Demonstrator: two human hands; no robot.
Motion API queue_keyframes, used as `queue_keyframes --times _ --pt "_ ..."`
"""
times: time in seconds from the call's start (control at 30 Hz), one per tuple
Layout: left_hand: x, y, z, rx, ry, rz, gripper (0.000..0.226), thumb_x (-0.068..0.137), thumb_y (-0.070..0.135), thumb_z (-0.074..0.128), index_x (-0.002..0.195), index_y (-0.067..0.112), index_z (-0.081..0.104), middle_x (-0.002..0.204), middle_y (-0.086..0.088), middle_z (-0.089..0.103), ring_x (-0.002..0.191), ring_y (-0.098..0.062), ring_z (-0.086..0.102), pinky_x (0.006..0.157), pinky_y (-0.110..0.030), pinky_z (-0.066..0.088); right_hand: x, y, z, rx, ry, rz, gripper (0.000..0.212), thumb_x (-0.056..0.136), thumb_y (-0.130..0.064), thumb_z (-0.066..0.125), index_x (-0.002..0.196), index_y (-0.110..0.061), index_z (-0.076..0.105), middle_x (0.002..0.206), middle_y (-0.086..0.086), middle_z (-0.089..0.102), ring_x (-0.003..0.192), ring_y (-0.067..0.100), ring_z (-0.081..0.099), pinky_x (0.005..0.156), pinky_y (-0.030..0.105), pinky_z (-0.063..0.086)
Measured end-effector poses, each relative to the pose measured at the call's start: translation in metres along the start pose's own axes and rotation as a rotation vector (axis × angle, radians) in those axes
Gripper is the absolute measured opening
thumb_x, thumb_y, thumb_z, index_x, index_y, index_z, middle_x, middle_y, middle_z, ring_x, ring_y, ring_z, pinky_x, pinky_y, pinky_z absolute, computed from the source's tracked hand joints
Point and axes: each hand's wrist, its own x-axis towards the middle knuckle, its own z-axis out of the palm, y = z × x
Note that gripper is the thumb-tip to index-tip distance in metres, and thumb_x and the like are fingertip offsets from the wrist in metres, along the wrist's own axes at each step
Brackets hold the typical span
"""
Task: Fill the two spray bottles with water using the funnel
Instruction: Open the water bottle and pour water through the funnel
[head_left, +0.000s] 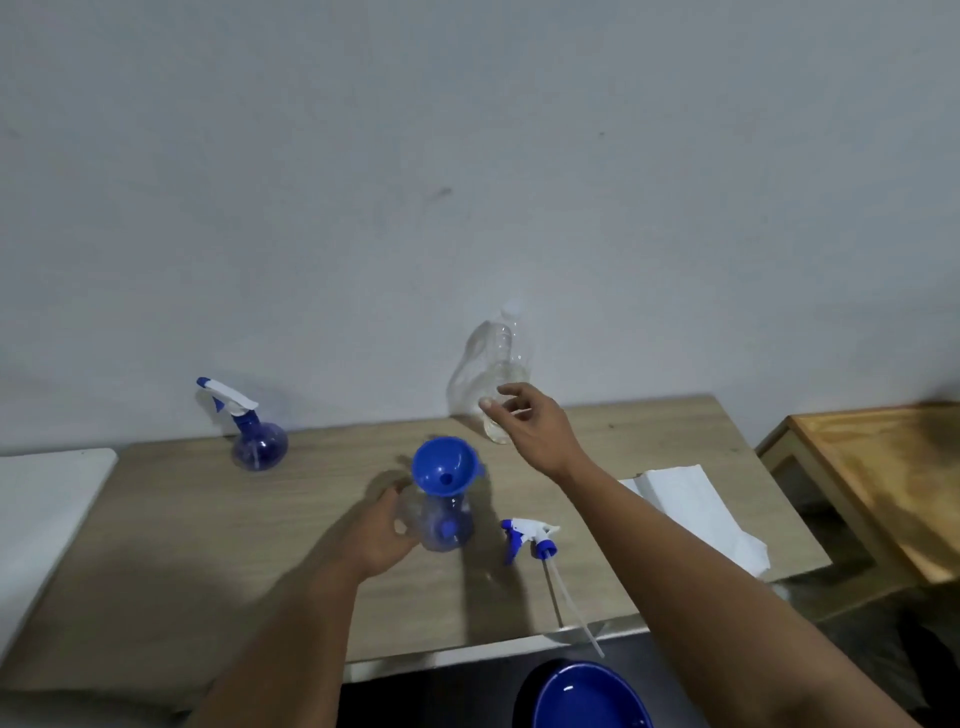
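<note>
Open spray bottle stands mid-bench, blue funnel seated in its neck and leaning slightly toward the viewer. Left hand curls around the bottle's left side, steadying it; the view is blurred there, so how firm the hold is I cannot tell. Right hand reaches toward the far edge, fingers spread and loosely bent, just in front of the clear water bottle by the wall; it appears to be touching or about to touch, not yet wrapped around it. That bottle looks crumpled, capped, with water low in it. The removed trigger head lies to the right of the open bottle, its dip tube running past the near edge of the bench. Second spray bottle stands far left, trigger still on. Folded paper towel lies at right; a blue bowl sits below the near edge. Risks, as I judge them: the soft, dented water bottle may buckle under grip and surge during pouring, overrunning the funnel; the tilted funnel could tip if the left hand slackens; the right forearm, swinging back, could knock the overhanging tube and drag the trigger head off.
</note>
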Motion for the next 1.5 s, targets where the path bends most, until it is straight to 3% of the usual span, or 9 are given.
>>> queue_keyframes --times 0.1,0.27,0.43,0.53,0.63,0.8,1.13,1.3,1.5 --pt "0.038 -0.028 -0.027 0.030 0.205 -0.076 0.052 0.079 0.049 0.052 0.131 0.045 0.046 0.132 0.019 0.060 0.114 -0.016 0.065 0.098 -0.043 0.053 0.018 -0.009 -0.026 -0.034 0.251 -0.015 0.043 0.089 -0.063 0.071 0.112 -0.026 0.071 0.103 -0.004 0.070 0.091 0.012 0.067 0.090 0.035 0.056" --pt "0.044 0.114 -0.080 -0.041 0.384 0.081 0.039 0.093 0.034 0.057 0.132 0.030 0.056 0.132 0.007 0.061 0.116 -0.015 0.059 0.102 -0.039 0.048 0.062 -0.034 -0.049 -0.088 0.275 -0.057 0.043 0.092 -0.052 0.073 0.126 -0.026 0.067 0.122 -0.001 0.066 0.104 0.013 0.064 0.098 0.037 0.054" --pt "0.091 0.190 -0.074 -0.028 0.174 0.145 0.075 0.085 0.039 0.076 0.150 0.024 0.042 0.149 0.003 0.049 0.136 -0.019 0.048 0.104 -0.030 0.041 0.105 -0.043 -0.041 -0.153 0.069 -0.107 0.069 0.093 -0.044 0.076 0.152 -0.021 0.050 0.151 0.003 0.056 0.137 0.020 0.054 0.106 0.032 0.043" --pt "0.112 0.210 -0.057 -0.069 0.094 0.132 0.080 0.082 0.034 0.081 0.150 0.024 0.039 0.144 0.003 0.053 0.134 -0.021 0.050 0.093 -0.026 0.037 0.117 -0.032 -0.031 -0.161 0.059 -0.139 0.054 0.092 -0.047 0.075 0.138 -0.022 0.062 0.134 -0.003 0.069 0.125 0.021 0.063 0.099 0.031 0.049" --pt "0.122 0.221 -0.042 -0.131 0.106 0.113 0.073 0.079 0.034 0.082 0.141 0.027 0.045 0.118 0.011 0.057 0.122 -0.019 0.057 0.086 -0.027 0.041 0.107 -0.022 -0.033 -0.077 0.135 -0.165 0.038 0.095 -0.043 0.073 0.126 -0.022 0.068 0.118 -0.008 0.074 0.109 0.013 0.067 0.092 0.028 0.052" --pt "0.125 0.236 -0.022 -0.211 0.082 0.113 0.087 0.070 0.046 0.084 0.145 0.030 0.042 0.143 0.007 0.056 0.125 -0.018 0.057 0.097 -0.033 0.049 0.078 -0.004 -0.054 0.055 0.192 -0.164 0.034 0.091 -0.047 0.074 0.118 -0.026 0.072 0.110 -0.012 0.076 0.107 0.008 0.071 0.095 0.036 0.058" --pt "0.087 0.255 0.029 -0.227 0.017 0.216 0.076 0.070 0.048 0.085 0.137 0.034 0.053 0.131 0.013 0.062 0.118 -0.012 0.060 0.096 -0.033 0.051 0.019 0.020 -0.101 -0.002 0.222 -0.149 0.022 0.089 -0.041 0.076 0.108 -0.029 0.076 0.103 -0.016 0.077 0.106 0.004 0.070 0.098 0.037 0.057" --pt "0.065 0.250 0.042 -0.252 -0.003 0.209 0.087 0.064 0.058 0.085 0.141 0.034 0.051 0.132 0.013 0.063 0.120 -0.011 0.059 0.100 -0.036 0.052 -0.001 0.020 -0.109 0.003 0.210 -0.160 0.036 0.076 -0.040 0.091 0.103 -0.027 0.071 0.098 -0.012 0.075 0.098 0.003 0.070 0.090 0.026 0.058" --pt "0.054 0.254 0.044 -0.247 0.029 0.209 0.069 0.072 0.048 0.086 0.133 0.035 0.056 0.124 0.016 0.065 0.116 -0.011 0.060 0.094 -0.033 0.051 -0.006 0.020 -0.111 0.129 0.136 -0.186 0.026 0.081 -0.026 0.091 0.096 -0.016 0.073 0.095 -0.002 0.079 0.096 0.015 0.076 0.095 0.043 0.060"
